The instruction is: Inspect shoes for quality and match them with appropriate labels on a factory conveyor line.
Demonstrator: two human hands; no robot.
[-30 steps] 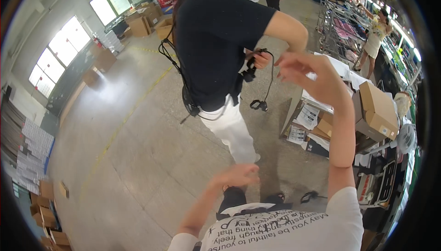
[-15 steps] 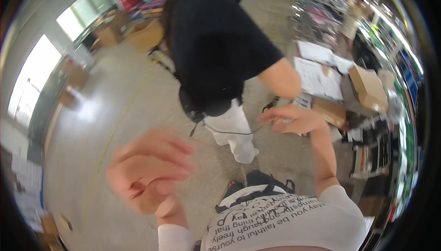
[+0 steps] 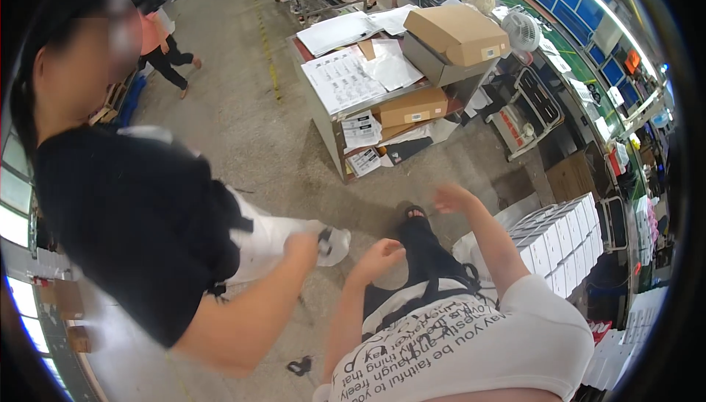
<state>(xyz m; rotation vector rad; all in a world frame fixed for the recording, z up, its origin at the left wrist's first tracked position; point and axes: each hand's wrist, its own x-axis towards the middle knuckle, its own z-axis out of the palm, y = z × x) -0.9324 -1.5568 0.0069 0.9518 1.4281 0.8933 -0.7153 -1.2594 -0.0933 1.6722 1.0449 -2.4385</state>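
My left hand (image 3: 379,259) hangs in front of my body with loosely bent fingers, nothing visible in it. Farther forward and to the right, my right hand (image 3: 452,198) is held above the floor beside my dark sandal (image 3: 415,213). Its fingers stretch out to the left, slightly blurred, and seem to hold nothing. Both hands are apart from any object. The nearest thing to the right forearm is a stack of white boxes (image 3: 551,251). Close on my left stands a person in a black T-shirt (image 3: 132,211), whose hand (image 3: 301,249) is near my left one.
Ahead stands a low cabinet (image 3: 323,126) bearing papers (image 3: 353,78) and a cardboard box (image 3: 456,34). A metal cart (image 3: 526,115) and a long green workbench (image 3: 570,60) with a white fan (image 3: 521,30) line the right. Another person (image 3: 165,56) walks at far left.
My view has turned right. The person in black now appears at the left, and the cabinet nearer the middle. Both my hands are lower and closer together; the dark cord near my right hand no longer shows.
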